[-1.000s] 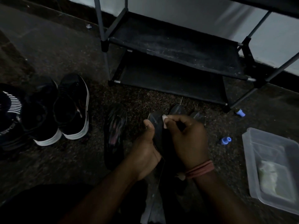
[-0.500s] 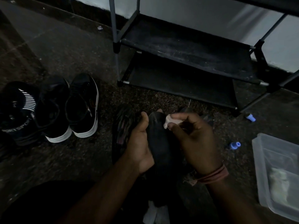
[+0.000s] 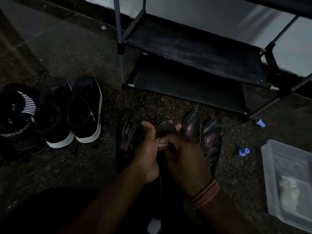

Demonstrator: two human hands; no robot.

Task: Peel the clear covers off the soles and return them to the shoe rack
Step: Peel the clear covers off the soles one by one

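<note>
Gripping a dark sole (image 3: 166,128) from its left edge, the left hand (image 3: 148,149) has its thumb laid across the near face and its fingers curled behind, their tips showing past the toe end. The right hand (image 3: 184,157) pinches a small pale tab of clear cover (image 3: 161,144) between thumb and forefinger at the sole's near face, the other fingers curled in; a reddish band (image 3: 205,194) circles that wrist. The held sole stands roughly upright above the dark floor (image 3: 67,166), in front of the shoe rack (image 3: 194,53). One more sole (image 3: 127,134) lies on the floor just left of the hands, and two (image 3: 192,126) (image 3: 211,141) lie side by side just to the right, each with a faint pink sheen. Both visible rack shelves are dark fabric on a grey frame. A pair of black sneakers with white soles (image 3: 70,112) stands well to the left, beside a dark shoe with white stripes (image 3: 18,114). Two small blue caps (image 3: 243,152) (image 3: 260,123) and a clear plastic tub (image 3: 270,174) sit to the right.
</note>
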